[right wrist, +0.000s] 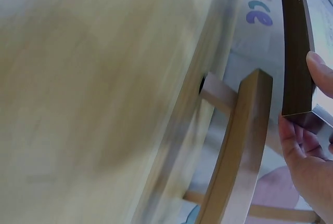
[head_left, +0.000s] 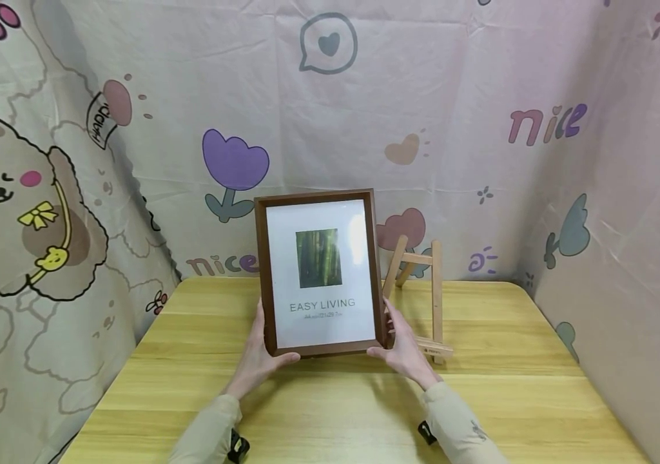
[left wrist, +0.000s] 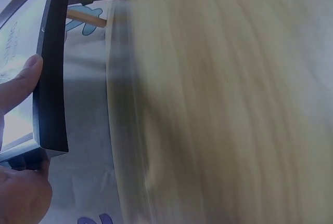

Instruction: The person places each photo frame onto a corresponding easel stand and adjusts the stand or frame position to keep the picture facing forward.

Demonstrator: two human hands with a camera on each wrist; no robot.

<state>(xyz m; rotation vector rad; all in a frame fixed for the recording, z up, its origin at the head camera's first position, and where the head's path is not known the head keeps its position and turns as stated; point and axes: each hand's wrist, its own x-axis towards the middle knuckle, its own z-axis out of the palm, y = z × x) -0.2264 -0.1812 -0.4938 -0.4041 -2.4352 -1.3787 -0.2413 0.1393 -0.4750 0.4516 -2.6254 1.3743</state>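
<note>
A brown picture frame [head_left: 320, 348] is held up, tilted slightly, its front turned toward the head camera; its white insert reads "EASY LIVING" under a green picture. The left hand [head_left: 260, 357] grips the lower left corner, thumb over the bottom edge and fingers behind the side. At the lower right corner the right hand [head_left: 402, 348] holds on the same way; the right wrist view shows its fingers curled under the dark edge [right wrist: 297, 47]. Just behind and to the right stands a small wooden easel [head_left: 437, 290], partly hidden by the frame and right hand.
A light wood-grain table [head_left: 504, 361] lies under everything. Printed cloth [head_left: 330, 129] hangs behind the table and along both sides, close to its edges. The easel's lower ledge [head_left: 434, 348] juts forward near the right hand.
</note>
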